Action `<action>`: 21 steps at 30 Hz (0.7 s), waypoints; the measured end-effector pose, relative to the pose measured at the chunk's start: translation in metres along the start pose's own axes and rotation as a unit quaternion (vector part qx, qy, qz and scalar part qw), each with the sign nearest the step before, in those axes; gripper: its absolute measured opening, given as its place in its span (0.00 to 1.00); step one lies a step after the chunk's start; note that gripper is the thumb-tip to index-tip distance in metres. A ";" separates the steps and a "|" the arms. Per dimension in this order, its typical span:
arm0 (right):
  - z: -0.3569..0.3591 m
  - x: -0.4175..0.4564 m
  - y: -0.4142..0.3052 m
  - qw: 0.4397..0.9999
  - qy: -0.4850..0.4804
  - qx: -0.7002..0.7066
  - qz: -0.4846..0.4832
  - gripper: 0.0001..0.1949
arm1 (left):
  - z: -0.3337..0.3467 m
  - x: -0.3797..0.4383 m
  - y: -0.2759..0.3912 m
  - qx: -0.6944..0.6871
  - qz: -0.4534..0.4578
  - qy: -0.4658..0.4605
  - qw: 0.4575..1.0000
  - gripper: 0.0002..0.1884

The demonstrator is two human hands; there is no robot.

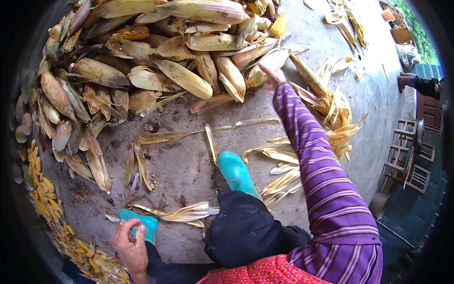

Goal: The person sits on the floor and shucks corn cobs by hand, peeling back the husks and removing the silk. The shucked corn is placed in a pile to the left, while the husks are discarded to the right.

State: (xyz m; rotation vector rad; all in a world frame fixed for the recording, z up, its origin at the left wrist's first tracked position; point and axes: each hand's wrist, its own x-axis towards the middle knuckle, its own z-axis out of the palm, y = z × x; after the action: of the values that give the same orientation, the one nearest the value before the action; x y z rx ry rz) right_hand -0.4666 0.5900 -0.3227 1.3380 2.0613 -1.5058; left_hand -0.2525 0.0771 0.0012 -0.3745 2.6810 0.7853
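My right hand (pixel 273 77) reaches out to the right edge of a big pile of corn ears in dry husks (pixel 184 74). Its fingers are at a husked ear (pixel 271 64); whether they grip it is hard to tell. Low at the left, my left hand (pixel 132 245) hovers over a teal rubber boot (pixel 145 223), palm up with the fingers curled and the thumb near them. No ear is in it. A partly bare yellow cob (pixel 279 25) lies at the pile's upper right.
Loose husks (pixel 333 113) are heaped right of my right arm, more strips (pixel 184 213) lie between my boots. Bare yellow cobs (pixel 46 191) form a long heap at left. Wooden chairs (pixel 399 152) and another person's leg (pixel 420 81) are at far right.
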 end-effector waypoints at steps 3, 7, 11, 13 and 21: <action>0.039 -0.004 0.015 0.986 0.097 0.132 -0.022 0.32 | 0.001 0.001 0.001 0.029 -0.011 -0.024 0.999 0.08; 0.035 -0.077 0.051 0.964 -0.102 0.239 -0.049 0.20 | 0.007 0.009 0.012 0.024 -0.035 -0.036 0.998 0.08; 0.009 -0.140 0.090 0.957 -0.240 -0.062 -0.153 0.22 | 0.018 0.019 0.012 0.040 -0.017 -0.058 0.997 0.07; -0.027 -0.116 0.095 0.906 -0.131 -0.272 -0.297 0.19 | 0.026 0.024 0.014 0.045 -0.019 -0.074 0.996 0.07; -0.163 0.018 0.035 0.854 0.155 -0.491 -0.079 0.41 | 0.049 0.034 0.011 0.080 0.066 -0.092 0.990 0.06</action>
State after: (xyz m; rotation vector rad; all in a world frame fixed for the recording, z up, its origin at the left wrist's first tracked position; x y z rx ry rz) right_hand -0.4012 0.7397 -0.2858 0.9971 2.5798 -0.0947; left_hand -0.2754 0.1081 -0.0456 -0.0812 2.5905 0.6022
